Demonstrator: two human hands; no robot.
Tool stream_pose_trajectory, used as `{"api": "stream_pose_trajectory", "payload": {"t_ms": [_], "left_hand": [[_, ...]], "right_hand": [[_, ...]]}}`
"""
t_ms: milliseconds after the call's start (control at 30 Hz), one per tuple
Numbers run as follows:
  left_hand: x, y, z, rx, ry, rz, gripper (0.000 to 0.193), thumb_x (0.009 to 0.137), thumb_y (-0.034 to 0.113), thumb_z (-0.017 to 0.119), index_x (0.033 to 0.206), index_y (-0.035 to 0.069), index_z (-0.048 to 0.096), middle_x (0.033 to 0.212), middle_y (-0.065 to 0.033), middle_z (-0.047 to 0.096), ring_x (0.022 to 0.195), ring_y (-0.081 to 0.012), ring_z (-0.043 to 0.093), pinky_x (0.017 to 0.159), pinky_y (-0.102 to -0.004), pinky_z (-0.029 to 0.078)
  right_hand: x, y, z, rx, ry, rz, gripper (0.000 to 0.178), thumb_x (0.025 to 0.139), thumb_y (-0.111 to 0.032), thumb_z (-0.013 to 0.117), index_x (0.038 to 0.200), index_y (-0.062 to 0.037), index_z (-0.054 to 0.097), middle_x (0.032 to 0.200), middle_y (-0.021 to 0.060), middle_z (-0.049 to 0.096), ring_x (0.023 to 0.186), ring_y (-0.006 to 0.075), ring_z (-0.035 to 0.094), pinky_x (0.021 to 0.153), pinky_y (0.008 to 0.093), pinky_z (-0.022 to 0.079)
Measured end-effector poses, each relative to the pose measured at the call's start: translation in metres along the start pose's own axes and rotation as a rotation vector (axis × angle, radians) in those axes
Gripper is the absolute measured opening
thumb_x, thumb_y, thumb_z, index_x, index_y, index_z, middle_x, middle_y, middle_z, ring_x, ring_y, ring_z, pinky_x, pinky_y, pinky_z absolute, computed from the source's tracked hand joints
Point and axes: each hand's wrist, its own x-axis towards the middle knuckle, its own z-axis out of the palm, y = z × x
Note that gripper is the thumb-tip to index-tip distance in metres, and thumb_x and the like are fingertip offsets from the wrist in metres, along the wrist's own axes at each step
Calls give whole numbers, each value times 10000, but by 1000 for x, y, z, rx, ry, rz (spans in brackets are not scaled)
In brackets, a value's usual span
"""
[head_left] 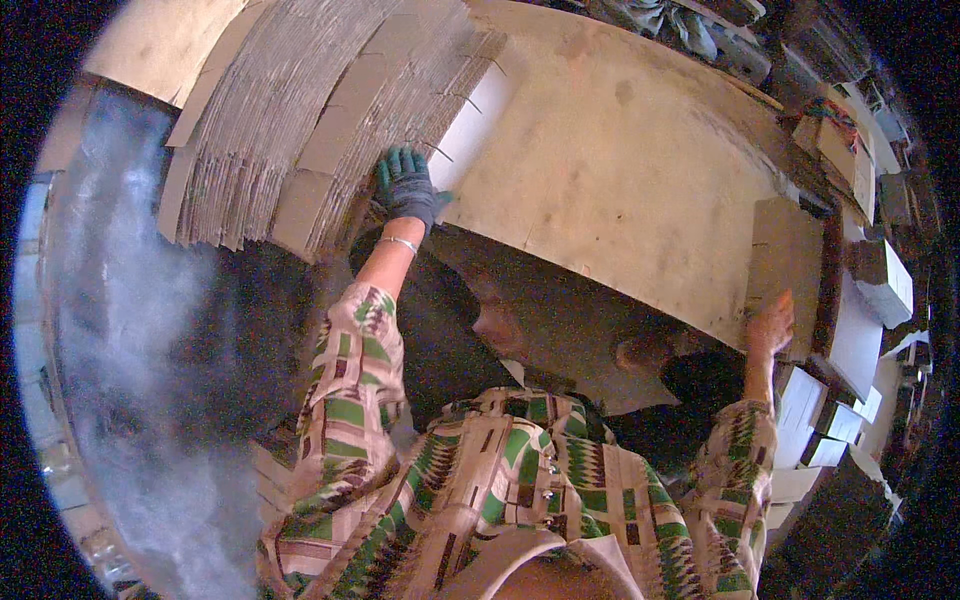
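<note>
You stand close to the near edge of the tabletop (620, 170), your patterned shirt (520, 470) just in front of it. Your right arm is bent, its forearm rising toward the tabletop's right end, with the sleeve ending short of the wrist. Your bare right hand (770, 322) is at the tabletop's near right corner, against the lower part of a brown cardboard sheet (785, 235); the fingers show too small and blurred to tell whether they grip it or only press on it. That sheet lies along the right end of the tabletop.

Your left arm stretches farther forward, nearly straight, with a thin bracelet (400, 243) at the wrist. Your left hand (408, 188), in a grey glove with green fingertips, lies at the tabletop's left part, back upward, fingers extended away from you and thumb spread toward the tabletop's middle. It is unfurled against the near end of a long row of cardboard sheets (250, 140), packed side by side across the tabletop's left side. A white-faced sheet (470, 125) with dark slits ends the row, facing the tabletop's middle.

Right of the tabletop are pale boxes (885, 280); past its far right corner sits a carton (840, 145).
</note>
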Motion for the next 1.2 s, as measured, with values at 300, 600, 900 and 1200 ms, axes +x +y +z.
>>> {"api": "stream_pose_trajectory", "payload": {"t_ms": [300,600,900,1200], "left_hand": [[16,-19,29,-552,217,-131,267,903,274,619,1026,63,727,998,-212,711,921,-405,679,815,-485,538],[-56,111,14,-680,-66,148,346,977,405,490,1196,222,685,1050,-153,712,934,-392,685,811,-514,545],[-109,178,-50,-675,-367,264,298,976,283,466,1179,170,653,1124,-151,694,1014,-389,672,831,-506,549],[-111,173,-30,-931,-331,385,446,931,451,575,1249,143,628,1188,-179,675,1087,-384,647,933,-504,509]], "right_hand": [[19,43,-25,902,-10,96,516,873,-178,633,1381,-143,550,1217,137,682,1078,262,670,864,419,545],[-72,-192,-194,1342,-177,-360,964,716,140,532,1562,-263,305,1128,210,696,962,389,699,770,458,567],[-89,-230,-177,1029,-197,-699,852,816,1,574,1567,-237,251,884,210,708,760,414,691,643,530,540],[-106,-244,-154,842,-330,-710,949,745,41,582,1573,-272,240,1000,199,706,858,407,689,716,505,546]]}}
